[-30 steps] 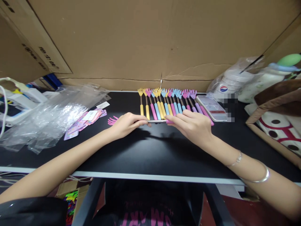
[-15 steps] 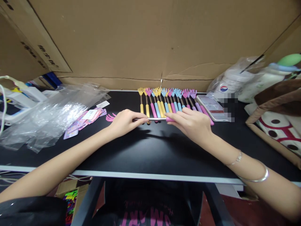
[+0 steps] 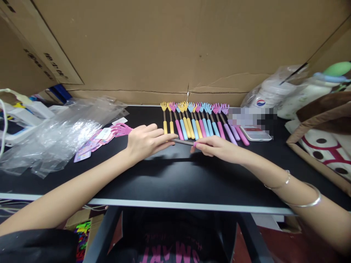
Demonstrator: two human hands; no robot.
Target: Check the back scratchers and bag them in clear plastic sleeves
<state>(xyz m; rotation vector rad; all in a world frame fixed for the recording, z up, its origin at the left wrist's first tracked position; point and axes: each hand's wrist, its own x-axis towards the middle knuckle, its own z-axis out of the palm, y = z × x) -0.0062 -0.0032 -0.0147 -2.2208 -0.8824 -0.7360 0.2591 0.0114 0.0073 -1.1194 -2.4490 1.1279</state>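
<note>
A back scratcher [image 3: 183, 141] with a pink claw head and a metal rod lies level between my two hands, above the black table. My left hand [image 3: 146, 143] is closed around the rod near the claw, which pokes out to the left. My right hand [image 3: 216, 148] grips the pink handle end, most of it hidden by the fingers. Just behind the hands, a row of back scratchers [image 3: 199, 126] in yellow, pink, blue and purple lies with claws toward the back.
Clear plastic bags [image 3: 68, 128] and printed cards [image 3: 94, 144] lie at the left. Beside the row's right end is a phone [image 3: 256, 135], partly blurred out. A bagged cup [image 3: 270, 95], a bottle [image 3: 309, 95] and a brown bag [image 3: 315, 120] stand farther right. Cardboard [image 3: 175, 47] walls the back.
The held back scratcher has tilted, its claw end rising and its handle end dropping. My right hand has turned and lowered slightly; its fingers now cover most of the handle.
</note>
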